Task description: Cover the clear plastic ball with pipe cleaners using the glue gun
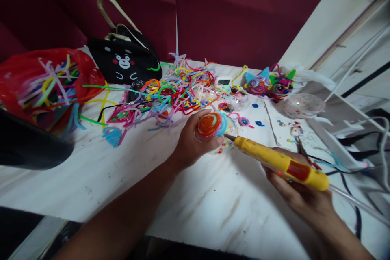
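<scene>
My left hand [190, 142] is closed around a clear ball [215, 127] covered with coiled pipe cleaners, an orange-red spiral facing up. My right hand [300, 189] grips a yellow glue pen [280, 163] with a red patch, its metal tip touching the ball's right side. A clear glue stick pokes out of the pen's back end toward the lower right. Both hands hover just above the white table [137, 174].
A tangle of coloured pipe cleaners [176, 89] lies behind the hands. A red bag [45, 81] of more pipe cleaners sits at left, a black bear bag [123, 63] behind. Two finished spiky balls [269, 83], a clear half-shell [303, 105] and cables lie right.
</scene>
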`<state>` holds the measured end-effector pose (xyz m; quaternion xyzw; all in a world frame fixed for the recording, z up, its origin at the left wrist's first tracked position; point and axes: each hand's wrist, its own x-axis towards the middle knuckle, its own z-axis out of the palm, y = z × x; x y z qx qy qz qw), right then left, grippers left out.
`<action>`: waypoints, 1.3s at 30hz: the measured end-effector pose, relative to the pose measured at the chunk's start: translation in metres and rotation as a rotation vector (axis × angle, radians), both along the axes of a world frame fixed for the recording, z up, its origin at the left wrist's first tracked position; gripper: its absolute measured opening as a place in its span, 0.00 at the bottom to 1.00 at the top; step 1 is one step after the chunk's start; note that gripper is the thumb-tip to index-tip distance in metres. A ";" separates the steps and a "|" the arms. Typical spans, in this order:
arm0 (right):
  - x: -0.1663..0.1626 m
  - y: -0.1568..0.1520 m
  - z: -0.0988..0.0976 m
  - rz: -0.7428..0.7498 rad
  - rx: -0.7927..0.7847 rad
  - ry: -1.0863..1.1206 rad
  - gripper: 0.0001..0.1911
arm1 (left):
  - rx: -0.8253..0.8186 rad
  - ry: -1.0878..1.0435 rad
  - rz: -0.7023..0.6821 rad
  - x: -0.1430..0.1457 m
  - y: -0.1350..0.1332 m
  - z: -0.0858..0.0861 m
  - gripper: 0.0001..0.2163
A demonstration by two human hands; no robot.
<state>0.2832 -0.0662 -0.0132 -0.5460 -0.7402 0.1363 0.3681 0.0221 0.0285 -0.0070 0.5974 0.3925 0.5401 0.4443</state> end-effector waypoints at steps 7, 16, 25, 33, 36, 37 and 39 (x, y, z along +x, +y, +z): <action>0.002 0.003 -0.013 0.022 0.023 0.160 0.20 | -0.013 -0.004 -0.006 0.000 -0.002 0.003 0.31; -0.002 0.000 -0.011 -0.004 -0.004 0.217 0.18 | -0.027 -0.016 -0.004 0.000 -0.002 0.002 0.31; 0.001 0.000 -0.010 0.012 0.010 0.124 0.17 | -0.038 -0.001 0.007 0.002 -0.001 0.002 0.31; 0.002 0.000 -0.010 -0.035 0.007 0.121 0.18 | -0.035 -0.013 0.000 0.002 -0.001 0.001 0.31; 0.002 0.001 -0.009 -0.010 -0.005 0.116 0.19 | -0.046 -0.014 0.002 0.002 -0.001 0.002 0.31; 0.002 0.001 -0.009 -0.010 -0.013 0.120 0.19 | -0.051 -0.016 0.001 0.002 -0.001 0.003 0.32; 0.003 0.001 -0.010 -0.012 -0.020 0.133 0.18 | -0.059 -0.012 -0.001 0.003 -0.001 0.004 0.32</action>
